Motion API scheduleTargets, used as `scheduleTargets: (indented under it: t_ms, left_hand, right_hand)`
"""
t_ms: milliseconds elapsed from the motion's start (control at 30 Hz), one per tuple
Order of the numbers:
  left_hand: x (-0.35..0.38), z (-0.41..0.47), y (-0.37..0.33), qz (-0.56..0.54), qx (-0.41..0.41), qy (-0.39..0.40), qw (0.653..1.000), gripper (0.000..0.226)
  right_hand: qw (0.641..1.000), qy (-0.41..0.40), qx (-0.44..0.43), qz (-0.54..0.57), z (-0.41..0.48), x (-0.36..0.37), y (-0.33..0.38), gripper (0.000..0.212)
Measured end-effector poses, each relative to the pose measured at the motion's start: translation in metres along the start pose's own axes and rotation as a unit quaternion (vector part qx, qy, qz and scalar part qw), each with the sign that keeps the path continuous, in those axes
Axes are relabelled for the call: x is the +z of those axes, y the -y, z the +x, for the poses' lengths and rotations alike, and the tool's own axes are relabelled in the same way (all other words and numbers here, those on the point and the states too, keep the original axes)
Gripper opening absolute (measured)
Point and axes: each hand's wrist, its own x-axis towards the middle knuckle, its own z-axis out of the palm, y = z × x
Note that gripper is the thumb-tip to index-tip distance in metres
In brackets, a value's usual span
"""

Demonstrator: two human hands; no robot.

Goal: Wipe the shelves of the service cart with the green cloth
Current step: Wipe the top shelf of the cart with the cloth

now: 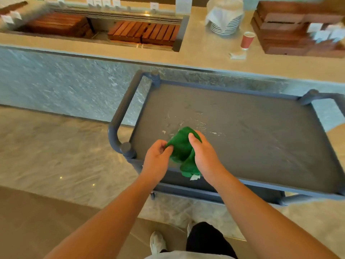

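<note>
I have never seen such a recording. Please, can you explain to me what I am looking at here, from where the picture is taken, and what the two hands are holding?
There is no machine: a camera worn on a person's head looks down at their own arms. The left hand and the right hand both grip a bunched green cloth just above the top shelf of a dark service cart. Pale scraps and smears lie on the shelf near the cloth. Behind the cart stands a stone counter with a red paper cup and stacked plates.
</note>
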Motion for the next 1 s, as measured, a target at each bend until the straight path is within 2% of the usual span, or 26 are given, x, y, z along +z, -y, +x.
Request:
scheduleTargets:
  t_ms: [133, 300, 400, 467, 533, 600, 700, 767, 833, 900, 933, 1000]
  left_hand:
    - [0.006, 0.018, -0.010, -0.009, 0.033, 0.046, 0.998, 0.013]
    - [0.015, 0.048, -0.030, 0.069, 0.059, 0.070, 0.993, 0.012]
    - [0.007, 0.069, -0.041, 0.060, 0.016, 0.067, 0.996, 0.012]
    - [0.001, 0.085, -0.048, 0.116, -0.018, 0.124, 0.985, 0.013]
    - [0.002, 0.096, -0.055, 0.220, -0.020, 0.202, 0.954, 0.015]
    - [0.006, 0.102, -0.063, 0.280, -0.008, 0.263, 0.923, 0.015]
    - [0.006, 0.108, -0.074, 0.293, -0.030, 0.333, 0.895, 0.015]
    - [0.004, 0.122, -0.073, 0.321, -0.024, 0.315, 0.893, 0.013]
    - [0.004, 0.147, -0.062, 0.413, 0.030, 0.209, 0.886, 0.012]
    - [0.010, 0.166, -0.043, 0.499, 0.082, 0.109, 0.856, 0.029]
    - [0.015, 0.172, -0.031, 0.516, 0.095, 0.096, 0.846, 0.041]
    - [0.026, 0.174, -0.004, 0.528, 0.091, 0.134, 0.834, 0.054]
  right_hand:
    - [0.999, -0.048, 0.000, -0.001, 0.016, -0.017, 0.005, 0.020]
    - [0.999, -0.034, -0.012, 0.004, 0.045, -0.049, 0.008, 0.019]
    - [0.990, -0.048, -0.022, -0.130, 0.067, -0.079, 0.006, 0.027]
    - [0.958, -0.029, -0.017, -0.284, 0.081, -0.095, 0.004, 0.026]
    - [0.915, 0.009, -0.037, -0.402, 0.091, -0.102, 0.007, 0.027]
    - [0.890, 0.060, -0.053, -0.449, 0.097, -0.105, 0.014, 0.029]
    - [0.875, 0.134, -0.016, -0.465, 0.105, -0.115, 0.024, 0.029]
    - [0.866, 0.128, -0.027, -0.483, 0.112, -0.118, 0.027, 0.029]
    - [0.833, 0.066, -0.100, -0.541, 0.130, -0.114, 0.018, 0.040]
    - [0.812, 0.032, -0.122, -0.570, 0.148, -0.105, 0.002, 0.055]
    - [0.815, 0.035, -0.106, -0.569, 0.154, -0.098, -0.008, 0.059]
    - [0.817, 0.073, -0.056, -0.569, 0.161, -0.081, -0.036, 0.059]
